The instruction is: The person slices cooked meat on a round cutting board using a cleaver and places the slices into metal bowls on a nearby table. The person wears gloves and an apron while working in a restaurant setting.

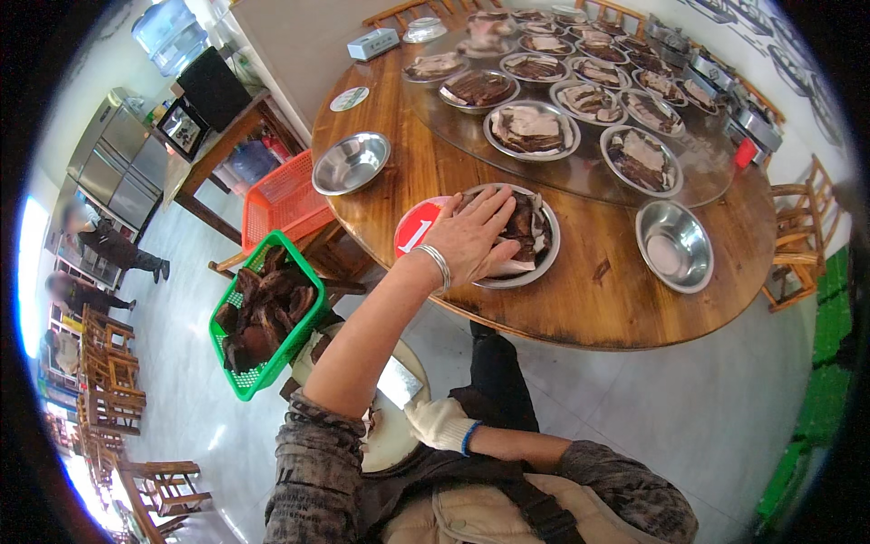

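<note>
My left hand (pixel 472 234), bare and with silver bangles at the wrist, lies palm down over a steel bowl (pixel 552 255) at the table's near edge. Its fingers are spread on dark, pale-edged sliced meat (pixel 527 228) and hide part of it. In a white knitted glove, my right hand (pixel 442 425) grips a cleaver, its handle hidden in the fist. The cleaver's broad blade (pixel 399 382) is above a round cutting board (pixel 387 445), partly covered by my left arm. Beside the board, a green plastic basket (pixel 248 391) holds several dark chunks of meat (pixel 268 302).
The round wooden table (pixel 591 299) has a glass turntable (pixel 469 146) with many bowls of sliced meat (pixel 533 129). Two steel bowls without meat, one left (pixel 350 163) and one right (pixel 673 246), flank my reach. An orange crate (pixel 282 204) stands left. Other people (pixel 112 238) are far left.
</note>
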A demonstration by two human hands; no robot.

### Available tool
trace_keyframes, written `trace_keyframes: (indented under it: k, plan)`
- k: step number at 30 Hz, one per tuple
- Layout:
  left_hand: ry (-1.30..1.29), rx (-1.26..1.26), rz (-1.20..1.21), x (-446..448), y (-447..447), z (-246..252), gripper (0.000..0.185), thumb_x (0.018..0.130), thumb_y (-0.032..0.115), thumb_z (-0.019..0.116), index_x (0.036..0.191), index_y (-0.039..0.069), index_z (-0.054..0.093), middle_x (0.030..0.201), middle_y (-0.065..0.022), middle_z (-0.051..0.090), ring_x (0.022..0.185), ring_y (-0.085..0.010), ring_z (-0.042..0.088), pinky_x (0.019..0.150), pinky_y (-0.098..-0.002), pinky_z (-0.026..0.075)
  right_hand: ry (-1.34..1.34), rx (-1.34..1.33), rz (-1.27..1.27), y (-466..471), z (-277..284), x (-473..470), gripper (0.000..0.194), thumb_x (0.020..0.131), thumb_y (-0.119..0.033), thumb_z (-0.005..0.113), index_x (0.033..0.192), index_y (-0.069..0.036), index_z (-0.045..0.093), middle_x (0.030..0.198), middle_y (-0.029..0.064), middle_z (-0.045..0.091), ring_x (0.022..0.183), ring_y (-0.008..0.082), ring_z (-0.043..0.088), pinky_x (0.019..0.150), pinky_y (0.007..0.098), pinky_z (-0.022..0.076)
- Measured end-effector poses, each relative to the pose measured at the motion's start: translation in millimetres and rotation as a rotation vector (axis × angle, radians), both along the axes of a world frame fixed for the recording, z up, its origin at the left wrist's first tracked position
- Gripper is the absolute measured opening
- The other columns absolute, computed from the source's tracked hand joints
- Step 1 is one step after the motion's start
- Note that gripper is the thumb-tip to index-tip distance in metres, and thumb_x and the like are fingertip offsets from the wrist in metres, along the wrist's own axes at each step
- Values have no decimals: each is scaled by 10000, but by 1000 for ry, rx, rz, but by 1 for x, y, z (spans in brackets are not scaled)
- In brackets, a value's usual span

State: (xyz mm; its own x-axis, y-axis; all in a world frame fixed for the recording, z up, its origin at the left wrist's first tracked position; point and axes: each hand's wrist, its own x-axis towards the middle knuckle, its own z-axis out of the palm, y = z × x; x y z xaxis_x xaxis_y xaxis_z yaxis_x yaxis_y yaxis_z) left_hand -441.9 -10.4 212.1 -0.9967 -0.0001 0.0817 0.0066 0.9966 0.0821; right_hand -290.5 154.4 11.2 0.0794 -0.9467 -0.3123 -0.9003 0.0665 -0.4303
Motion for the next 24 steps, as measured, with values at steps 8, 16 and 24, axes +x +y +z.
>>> trace_keyframes:
  k: [8, 16, 24]
  plan:
    - [-16, -2, -1, -4, 4, -3, 703, 1043, 517, 356, 1556, 39, 320, 1644, -121, 286, 1529, -279, 240, 1217, -546, 193, -544, -682, 80, 41, 177, -134, 340, 935, -281, 690, 1192, -60, 669, 984, 138, 714, 790, 289, 701, 703, 351, 556]
    - [240, 103, -61, 4, -7, -18, 574, 981, 345, 498, 1451, 18, 464, 1572, -156, 391, 1494, -323, 307, 1183, -588, 225, 419, -929, -424, 18, 245, -257, 778, 894, -571, 612, 1394, 16, 511, 1334, 248, 568, 1139, 417, 612, 966, 455, 499]
    - [479, 261, -17, 15, -1, -21, 515, 826, 262, 672, 1257, -16, 628, 1408, -228, 541, 1322, -400, 497, 1149, -516, 351, 372, -722, -323, 5, 217, -278, 772, 920, -628, 540, 1387, -14, 563, 1375, 245, 580, 1268, 423, 564, 1027, 455, 470]
